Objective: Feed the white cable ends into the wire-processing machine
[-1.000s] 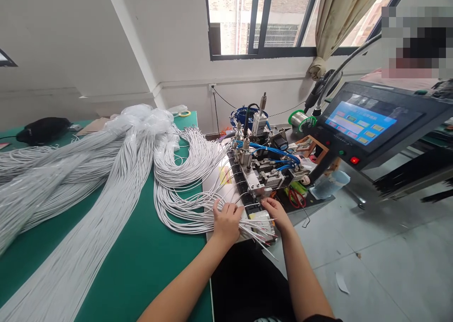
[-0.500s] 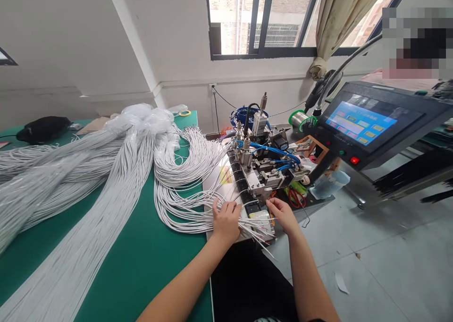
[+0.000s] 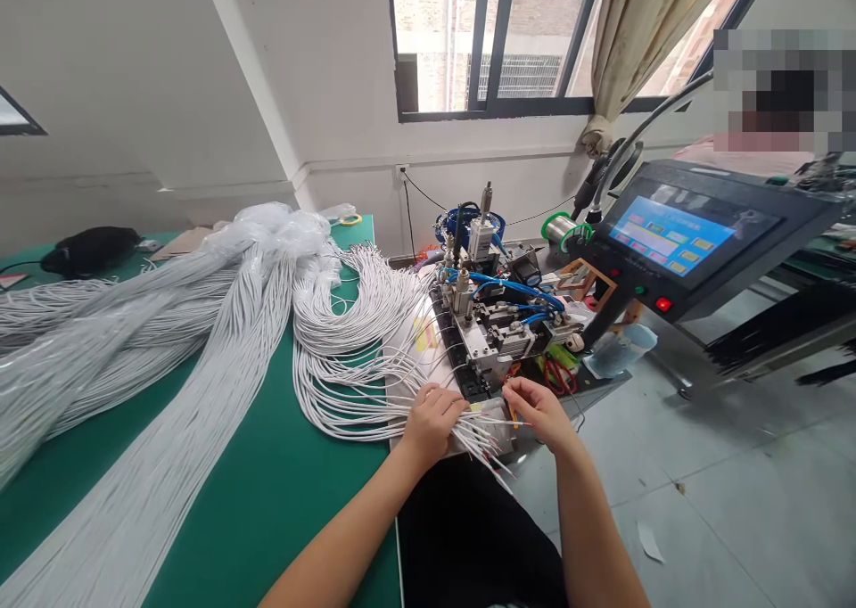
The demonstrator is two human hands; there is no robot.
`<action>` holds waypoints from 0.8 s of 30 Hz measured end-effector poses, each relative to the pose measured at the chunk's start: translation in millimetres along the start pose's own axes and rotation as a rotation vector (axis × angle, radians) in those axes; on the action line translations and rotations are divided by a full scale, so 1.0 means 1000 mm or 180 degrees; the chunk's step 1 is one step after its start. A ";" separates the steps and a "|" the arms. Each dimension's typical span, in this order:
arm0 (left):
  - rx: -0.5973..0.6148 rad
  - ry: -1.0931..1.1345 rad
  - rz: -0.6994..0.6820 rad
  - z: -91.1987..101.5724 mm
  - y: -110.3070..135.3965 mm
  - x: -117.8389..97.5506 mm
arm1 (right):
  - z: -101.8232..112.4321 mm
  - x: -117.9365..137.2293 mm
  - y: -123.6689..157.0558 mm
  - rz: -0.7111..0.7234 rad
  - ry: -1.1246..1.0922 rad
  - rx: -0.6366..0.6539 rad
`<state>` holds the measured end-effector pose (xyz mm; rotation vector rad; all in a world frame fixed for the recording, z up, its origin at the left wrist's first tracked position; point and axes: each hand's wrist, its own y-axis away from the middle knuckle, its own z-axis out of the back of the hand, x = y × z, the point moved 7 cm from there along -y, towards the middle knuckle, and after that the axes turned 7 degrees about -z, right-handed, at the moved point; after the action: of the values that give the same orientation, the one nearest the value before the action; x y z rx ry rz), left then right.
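White wall (image 3: 348,64) stands at 11 o'clock and a window (image 3: 490,82) at 12 to 1 o'clock; a green bench (image 3: 281,474) extends from 7 to 9 o'clock.

Status change: compared with half a second ago, my right hand (image 3: 545,416), at 5 o'clock, sits slightly farther from the machine (image 3: 495,354), and the fingers of my left hand (image 3: 432,425), at 6 o'clock, lie closer together. I judge this to be a small adjustment between wire ends, with the handling work in progress.

Left hand: curled over a bundle of white wires (image 3: 341,349), grasping it; the loops run toward 9 o'clock and the loose ends fan out toward 5 o'clock. Right hand: thumb and forefinger brought close together, just beside the near end of the machine; I cannot tell whether a wire end is between them.

Markings: the screen (image 3: 672,238) at 2 to 3 o'clock displays coloured buttons with lettering too small to read. Below it, a red button (image 3: 663,305) is lit. Under the wires, a yellow label (image 3: 424,333) is likewise illegible. No brand name can be made out.
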<state>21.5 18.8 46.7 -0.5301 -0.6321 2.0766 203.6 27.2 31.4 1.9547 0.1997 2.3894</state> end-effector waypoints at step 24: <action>-0.0210 0.0460 0.0138 0.010 0.002 -0.001 | -0.046 0.042 0.026 0.0641 0.0489 0.0238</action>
<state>15.0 14.7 54.0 -0.7306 -0.6104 2.0416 151.7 3.0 66.9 1.9058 0.1035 2.6998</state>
